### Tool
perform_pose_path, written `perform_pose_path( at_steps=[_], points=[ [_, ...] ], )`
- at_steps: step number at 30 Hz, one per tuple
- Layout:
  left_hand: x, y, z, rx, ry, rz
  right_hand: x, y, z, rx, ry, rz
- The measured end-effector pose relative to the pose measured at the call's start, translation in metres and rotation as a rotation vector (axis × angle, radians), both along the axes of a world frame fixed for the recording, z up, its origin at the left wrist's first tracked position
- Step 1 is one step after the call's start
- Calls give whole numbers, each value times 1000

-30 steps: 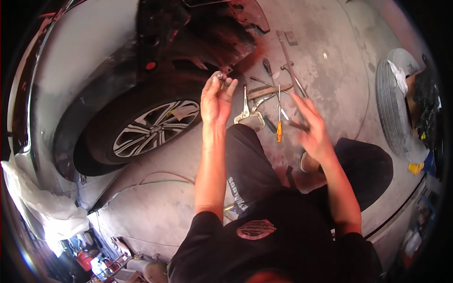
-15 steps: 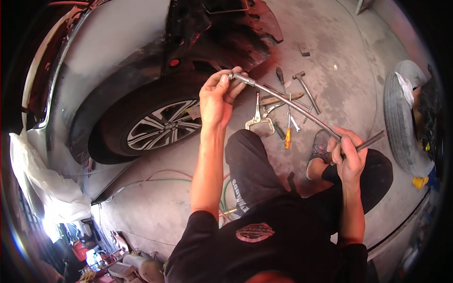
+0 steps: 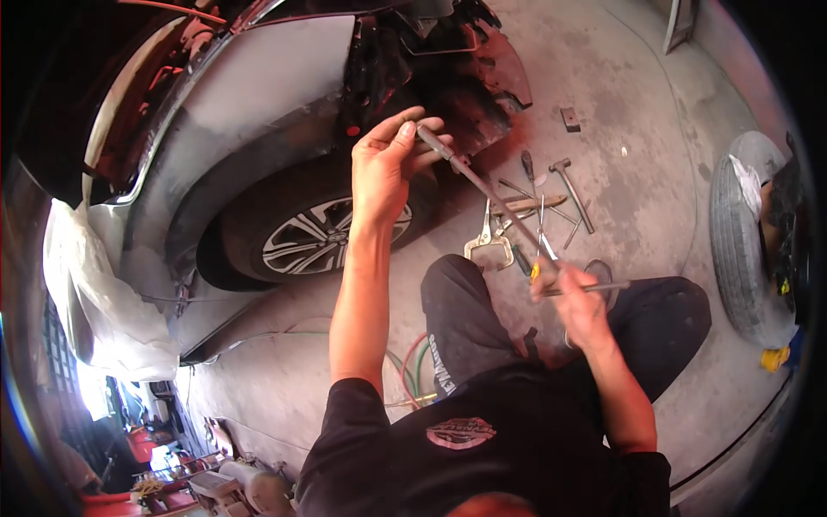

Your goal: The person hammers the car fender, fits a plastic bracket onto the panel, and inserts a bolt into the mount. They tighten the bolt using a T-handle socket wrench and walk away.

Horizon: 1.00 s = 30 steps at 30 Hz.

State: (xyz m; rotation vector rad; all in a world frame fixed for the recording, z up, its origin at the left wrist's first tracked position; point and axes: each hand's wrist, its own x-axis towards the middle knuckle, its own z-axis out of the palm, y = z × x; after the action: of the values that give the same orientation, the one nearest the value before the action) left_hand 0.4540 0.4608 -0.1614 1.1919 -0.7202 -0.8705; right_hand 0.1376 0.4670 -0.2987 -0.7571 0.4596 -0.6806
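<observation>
A long metal socket wrench (image 3: 476, 182) with a crossbar handle slants between my two hands. My left hand (image 3: 380, 164) steadies its socket end, thumb against the tip and the other fingers behind it. My right hand (image 3: 581, 312), slightly blurred, is closed around the crossbar at the lower end. Below the shaft, on the concrete floor, are locking C-clamp pliers (image 3: 490, 246), a hammer (image 3: 572, 196), a dark-handled screwdriver (image 3: 527, 165) and a wooden piece (image 3: 527, 206). A yellow handle (image 3: 535, 271) shows partly beside my right hand.
A car's wheel (image 3: 332, 237) and grey fender (image 3: 267, 77) stand at the left, near my left forearm. A loose tyre (image 3: 732, 250) is at the right. Hoses (image 3: 413, 362) run over the floor by my knee. White plastic sheeting (image 3: 103, 302) hangs far left.
My right hand has moved left and down, swinging the wrench's handle end closer to my body. My left hand stays at the socket end. The view has shifted slightly.
</observation>
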Motion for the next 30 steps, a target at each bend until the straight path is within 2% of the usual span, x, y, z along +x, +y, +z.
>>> perform_pose_path(
  at_steps=[1,5,8,10,14,20,30],
  points=[
    [-1,-4,3,-32,54,-5,5,6,-8,-54,-32,72],
    [1,-13,15,-148,153,-26,35,14,-10,-102,-104,-62],
    [8,-17,16,-209,234,-65,45,5,-1,-249,-67,-87],
    [5,-18,19,-226,315,-67,50,3,10,-234,-46,-105],
    [4,-20,23,-204,213,-14,58,-1,30,-302,24,-101],
    [15,-31,30,-102,56,39,82,-2,36,-376,-9,-203],
    [32,-44,26,-35,-24,56,102,-10,35,-462,45,-256]
  ],
)
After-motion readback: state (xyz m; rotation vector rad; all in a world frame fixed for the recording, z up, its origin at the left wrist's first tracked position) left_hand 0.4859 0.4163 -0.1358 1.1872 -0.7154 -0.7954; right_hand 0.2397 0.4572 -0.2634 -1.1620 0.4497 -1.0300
